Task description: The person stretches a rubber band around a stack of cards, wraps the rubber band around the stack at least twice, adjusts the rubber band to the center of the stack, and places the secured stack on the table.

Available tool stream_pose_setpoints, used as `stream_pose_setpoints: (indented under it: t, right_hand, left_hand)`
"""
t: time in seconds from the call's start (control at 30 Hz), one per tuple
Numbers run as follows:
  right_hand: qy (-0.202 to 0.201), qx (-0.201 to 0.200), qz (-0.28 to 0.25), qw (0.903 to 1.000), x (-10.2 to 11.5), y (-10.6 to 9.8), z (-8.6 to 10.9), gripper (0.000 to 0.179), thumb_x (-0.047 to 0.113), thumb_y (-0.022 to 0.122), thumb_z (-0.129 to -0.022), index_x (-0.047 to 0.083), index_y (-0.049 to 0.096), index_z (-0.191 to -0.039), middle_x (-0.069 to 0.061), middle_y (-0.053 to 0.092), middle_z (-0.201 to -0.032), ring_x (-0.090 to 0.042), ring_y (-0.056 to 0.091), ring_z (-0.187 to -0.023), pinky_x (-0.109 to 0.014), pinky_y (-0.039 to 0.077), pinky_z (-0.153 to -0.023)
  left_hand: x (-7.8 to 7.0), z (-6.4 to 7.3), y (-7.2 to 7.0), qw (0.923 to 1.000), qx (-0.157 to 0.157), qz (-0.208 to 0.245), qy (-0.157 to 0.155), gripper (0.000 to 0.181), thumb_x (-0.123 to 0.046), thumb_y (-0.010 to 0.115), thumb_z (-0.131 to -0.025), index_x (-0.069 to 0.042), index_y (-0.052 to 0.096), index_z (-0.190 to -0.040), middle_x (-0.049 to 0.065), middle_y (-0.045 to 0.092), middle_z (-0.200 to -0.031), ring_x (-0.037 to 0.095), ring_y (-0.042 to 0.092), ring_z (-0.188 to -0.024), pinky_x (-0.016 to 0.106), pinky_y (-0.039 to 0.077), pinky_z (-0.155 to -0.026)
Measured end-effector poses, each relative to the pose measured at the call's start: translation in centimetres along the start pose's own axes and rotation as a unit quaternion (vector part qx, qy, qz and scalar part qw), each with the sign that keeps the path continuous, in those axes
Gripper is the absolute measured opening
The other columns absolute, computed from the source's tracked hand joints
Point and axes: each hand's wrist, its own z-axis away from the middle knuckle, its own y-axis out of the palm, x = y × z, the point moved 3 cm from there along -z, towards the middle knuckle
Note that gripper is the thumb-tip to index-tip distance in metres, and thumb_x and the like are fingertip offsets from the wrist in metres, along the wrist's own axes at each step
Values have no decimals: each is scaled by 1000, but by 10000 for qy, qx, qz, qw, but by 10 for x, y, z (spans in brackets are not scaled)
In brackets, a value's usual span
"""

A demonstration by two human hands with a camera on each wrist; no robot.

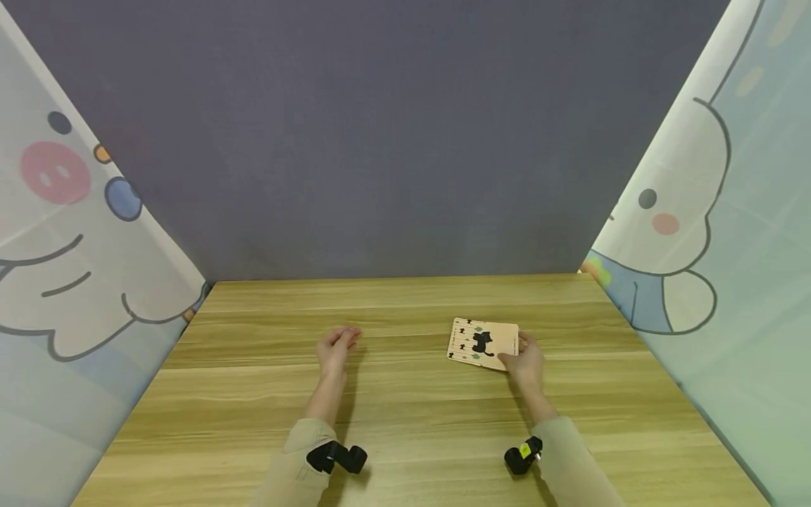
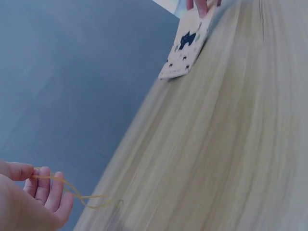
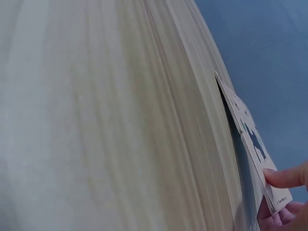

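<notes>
My left hand (image 1: 338, 345) is above the left-middle of the table. Between its thumb and fingertips it pinches a thin yellowish rubber band (image 2: 72, 187), whose loop hangs away from the fingers in the left wrist view. In the head view the band is too fine to make out. On the right, my right hand (image 1: 524, 360) grips a flat cream cat-print card (image 1: 467, 341) by its right edge, thumb on top and fingers beneath. A black cat, small black figures and green bits decorate the card. Its near edge has a small notch (image 3: 241, 133), and its underside is hidden.
A wood-grain table (image 1: 405, 422) extends beneath both hands. Behind it rises a plain dark grey panel (image 1: 405, 141). Cartoon-printed curtains border the left side (image 1: 76, 282) and right side (image 1: 728, 352). Each sleeve carries a black wrist mount.
</notes>
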Motion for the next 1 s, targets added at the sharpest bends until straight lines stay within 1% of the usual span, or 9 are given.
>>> stream_pose_setpoints:
  t: [0.13,0.23,0.33,0.4,0.6,0.73,0.8,0.97,1.0]
  right_hand:
    - [13,-28,-11,10000,1,0,1,66,-7,66,-72,-10,33,-128,-33,51,-103,-39,55,-88,-33,51,-63]
    - [50,-28,-60,10000,2,1,2,65,-6,66,-72,-9,33,-129,-33,50,-105,-39,53,-91,-33,51,-66]
    - [103,-10,-224,9997,1,1,3,65,-4,66,-74,-8,34,-130,-30,49,-108,-37,52,-94,-27,49,-65]
    - [177,24,-475,9987,1,2,3,65,-3,66,-76,-6,33,-132,-28,46,-110,-38,51,-97,-21,49,-64]
    - [344,109,-1435,9890,5,3,6,66,-7,62,-77,-2,30,-135,-24,37,-115,-39,46,-107,-9,46,-63]
    - [340,101,-1804,9830,9,2,10,66,-10,61,-77,-4,30,-134,-23,37,-114,-38,44,-108,-10,46,-66]
    - [198,71,-2128,9769,2,4,7,67,-9,64,-75,-3,32,-134,-22,39,-112,-33,48,-103,-13,47,-68]
    - [-66,62,-2640,9645,-21,9,-4,73,1,73,-70,3,37,-133,-13,48,-107,-9,56,-86,-16,48,-69]
    - [-24,98,-2546,9670,-16,7,-1,73,1,73,-70,2,36,-133,-15,47,-109,-9,56,-86,-16,48,-70]
  left_hand:
    - [-28,26,8,9990,194,384,-134,16,-14,60,-85,1,61,-92,5,66,-86,24,62,-88,37,46,-84]
    - [-47,43,14,9978,165,615,-204,16,-7,57,-86,7,57,-94,8,65,-83,29,61,-89,43,43,-86]
    - [-54,51,16,9962,125,791,-351,15,-4,56,-86,9,57,-94,6,65,-78,26,63,-85,40,45,-84]
    - [-56,54,16,9961,112,811,-340,13,-4,57,-86,7,58,-92,4,65,-75,23,64,-81,36,48,-80]
    - [-60,62,16,9957,192,904,-26,6,-5,58,-85,-2,61,-82,0,64,-69,14,63,-68,26,49,-70]
    - [-63,68,17,9900,501,1319,13,6,-5,58,-86,0,61,-84,2,63,-69,15,62,-67,25,50,-71]
    - [-63,70,18,9853,747,1533,0,8,-6,56,-87,-1,62,-86,3,64,-72,15,62,-68,25,50,-72]
    - [-64,77,23,9698,1443,1966,61,15,-10,49,-91,-5,63,-93,8,66,-83,16,63,-75,27,49,-77]
    - [-64,78,25,9664,1562,2038,82,16,-10,48,-92,-5,63,-96,8,66,-86,17,63,-77,28,49,-78]
